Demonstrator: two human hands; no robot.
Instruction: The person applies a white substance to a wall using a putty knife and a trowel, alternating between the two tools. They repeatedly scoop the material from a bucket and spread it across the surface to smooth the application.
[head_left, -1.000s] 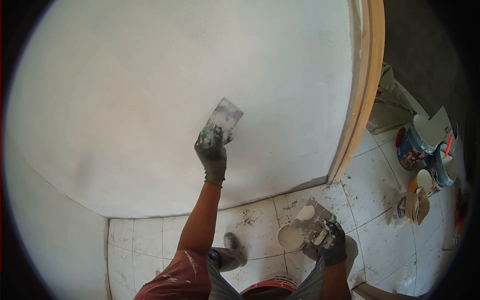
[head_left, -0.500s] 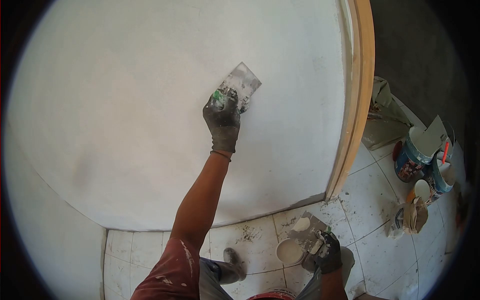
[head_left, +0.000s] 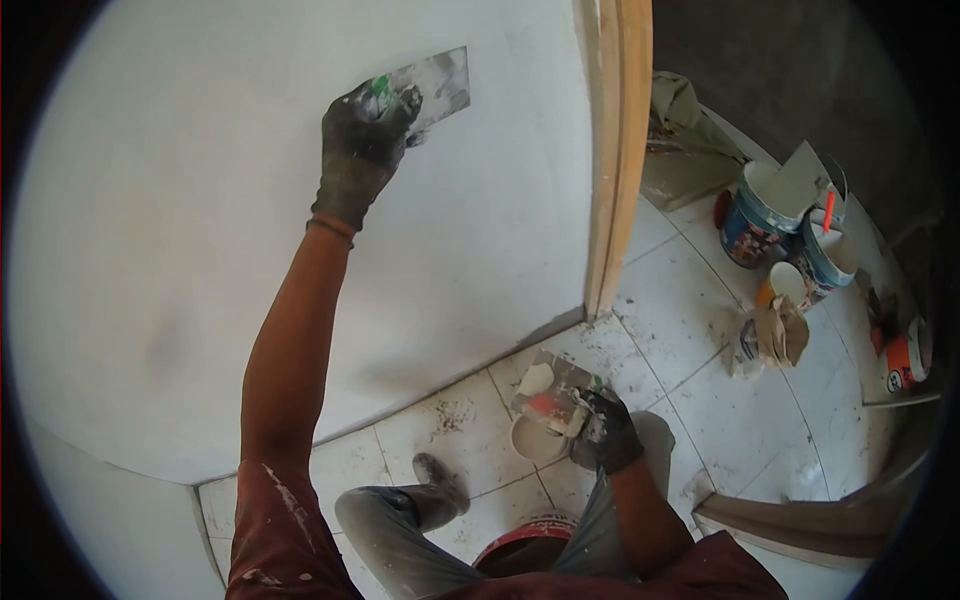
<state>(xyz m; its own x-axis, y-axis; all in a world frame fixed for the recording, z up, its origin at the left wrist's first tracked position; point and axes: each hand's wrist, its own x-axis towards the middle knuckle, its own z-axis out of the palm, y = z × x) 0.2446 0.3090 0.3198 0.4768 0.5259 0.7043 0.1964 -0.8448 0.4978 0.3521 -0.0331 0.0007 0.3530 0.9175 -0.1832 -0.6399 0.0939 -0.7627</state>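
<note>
My left hand, in a dark, putty-smeared glove, is raised to the white wall. It grips a wide putty knife with a bit of green at its handle; the smeared metal blade points right, at or close to the wall. Low on the right, my gloved right hand is closed around a second wide putty knife. A pale lump of putty sits on that blade. Partly hidden just beneath it is a round container with whitish contents.
A wooden door frame edges the wall on the right. Beyond it stand paint buckets, a paper bag and a covered sack. Between my legs is a red-rimmed bucket. Specks dirty the tiled floor.
The view has swung right and tilted. Against the wall, the left putty knife has turned from pointing up and right to pointing mostly right. Both hands keep their knives.
</note>
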